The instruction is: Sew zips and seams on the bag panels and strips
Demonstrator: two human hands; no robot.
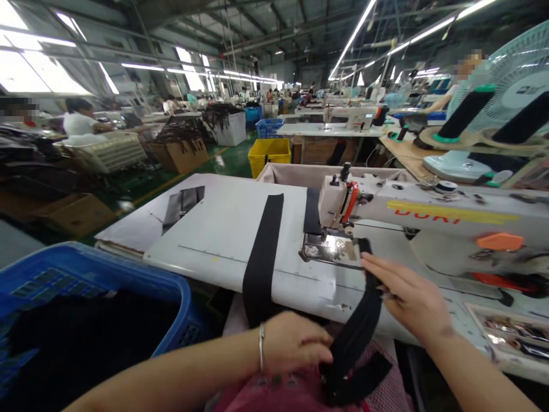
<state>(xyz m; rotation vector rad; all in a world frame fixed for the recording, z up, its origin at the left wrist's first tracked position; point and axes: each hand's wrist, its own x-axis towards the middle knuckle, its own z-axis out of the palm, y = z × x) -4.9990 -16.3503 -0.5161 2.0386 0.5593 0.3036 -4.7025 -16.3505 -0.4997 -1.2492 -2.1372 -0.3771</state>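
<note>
A white sewing machine stands on the white table in front of me. A black strap runs from its needle plate down off the table edge to my lap. My right hand lies on the strap near the plate, fingers stretched out and pressing it flat. My left hand is closed, pinching the lower part of the same strap at my lap. A second black strap lies across the table, hanging over the front edge.
A blue plastic crate with dark fabric sits at my left. More dark strips lie at the table's far left. A fan and thread cones stand at the right. A yellow bin and other workstations with people are beyond.
</note>
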